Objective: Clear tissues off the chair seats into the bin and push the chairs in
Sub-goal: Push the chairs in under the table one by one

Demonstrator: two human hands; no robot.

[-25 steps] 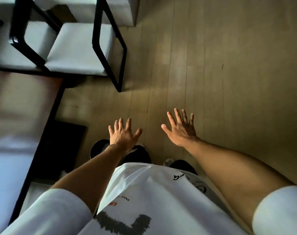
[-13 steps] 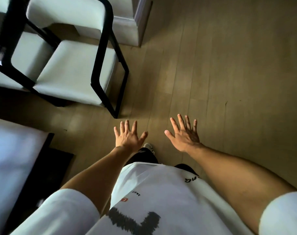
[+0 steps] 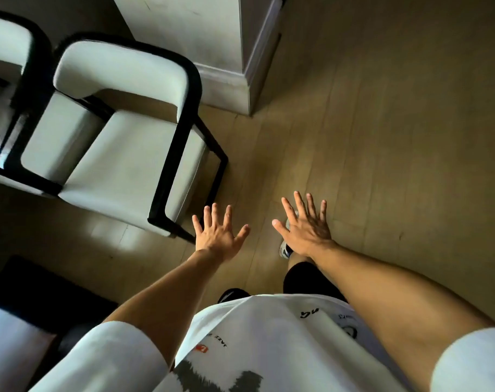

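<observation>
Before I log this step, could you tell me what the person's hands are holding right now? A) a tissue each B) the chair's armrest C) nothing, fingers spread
C: the left hand and right hand hang open over the floor, apart from the chair.

Head camera looks steeply down (wide-angle) at the floor (image 3: 382,137)

Glossy wood floor (image 3: 382,137) — smooth padded chair (image 3: 122,165)
</observation>
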